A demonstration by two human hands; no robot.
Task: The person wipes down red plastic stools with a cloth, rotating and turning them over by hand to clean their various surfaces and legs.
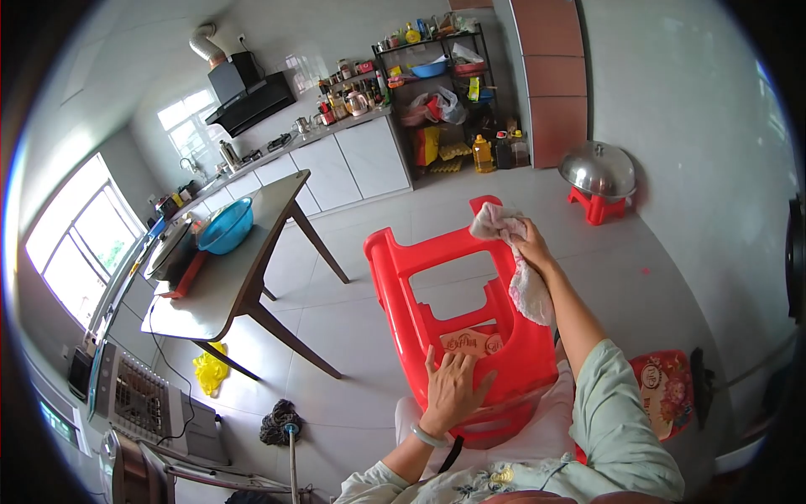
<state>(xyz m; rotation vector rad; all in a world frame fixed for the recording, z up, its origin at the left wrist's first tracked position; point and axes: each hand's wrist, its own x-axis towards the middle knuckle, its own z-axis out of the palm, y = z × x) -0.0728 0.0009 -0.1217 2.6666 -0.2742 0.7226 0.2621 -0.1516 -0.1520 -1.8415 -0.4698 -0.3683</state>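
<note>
A red plastic stool (396, 290) lies tipped on its side across my lap, its legs pointing away from me. My right hand (531, 245) grips a crumpled whitish cloth (531, 290) against the end of the stool's right leg, and part of the cloth hangs down along that leg. My left hand (454, 388) rests on the near part of the stool with its fingers spread, beside a printed label (472, 342) seen through the frame.
At the left stands a table (273, 197) with a blue basin (227, 227). A mop (282, 422) and a yellow bag (211, 370) lie on the floor. Another red stool (663, 391) is at the right. A metal lid (598, 168) sits on a red stand near the wall.
</note>
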